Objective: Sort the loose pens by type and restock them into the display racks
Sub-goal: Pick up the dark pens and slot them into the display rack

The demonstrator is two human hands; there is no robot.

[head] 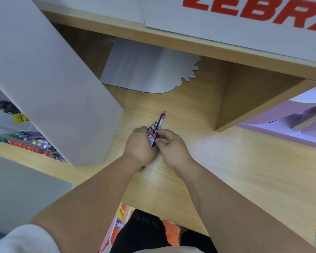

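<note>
Red-and-black pens (154, 136) are bunched between both hands just above the pale wooden worktop (235, 161). Their long axes run away from the person and lean slightly right, and one juts beyond the rest. The left hand (140, 145) wraps the bundle in a curled grip. The right hand (171, 148) pinches its right side, forearms converging.

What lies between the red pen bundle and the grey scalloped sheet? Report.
Head view: only bare light wooden shelf between red pen bundle and grey scalloped sheet.

red-and-white pens (154, 133), pale woodgrain counter (217, 161)
</note>
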